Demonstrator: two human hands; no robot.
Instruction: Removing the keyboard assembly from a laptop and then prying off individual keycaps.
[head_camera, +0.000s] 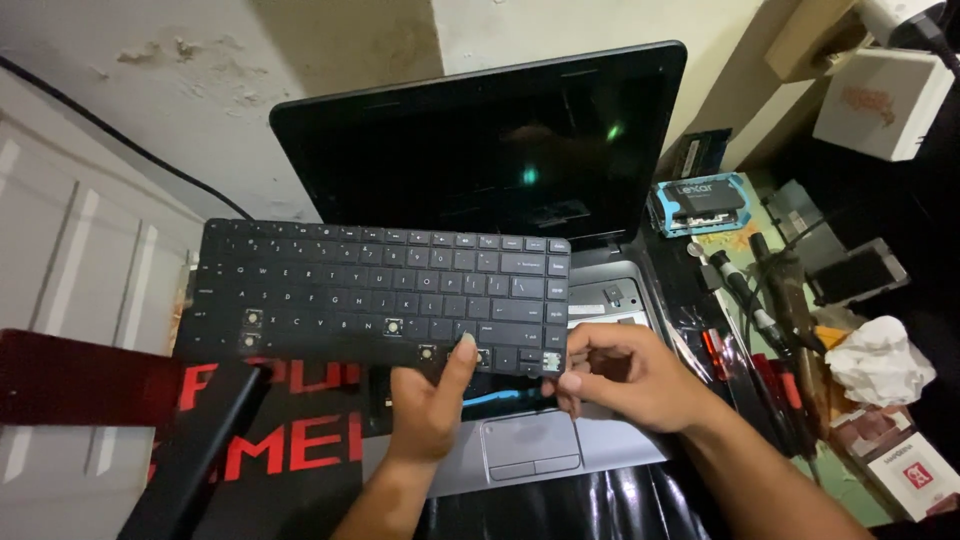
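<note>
so the left hand (428, 405) is poking 1 finger up against the front edge of the loose black keyboard (375, 295), rest of the fingers curled, not gripping anything. the right hand (625, 375) is pinching the keyboard's lower right corner. keyboard is sitting lifted off the silver laptop base (610, 440), shifted left, in front of the dark screen (480, 140). looks thin, light and bendy to me, several keycaps are missing, so holding it by the edges seems safest. a blue cable (495, 398) is peeking out underneath, where it's running is hidden. tools (765, 300) on the right are hard to make out
</note>
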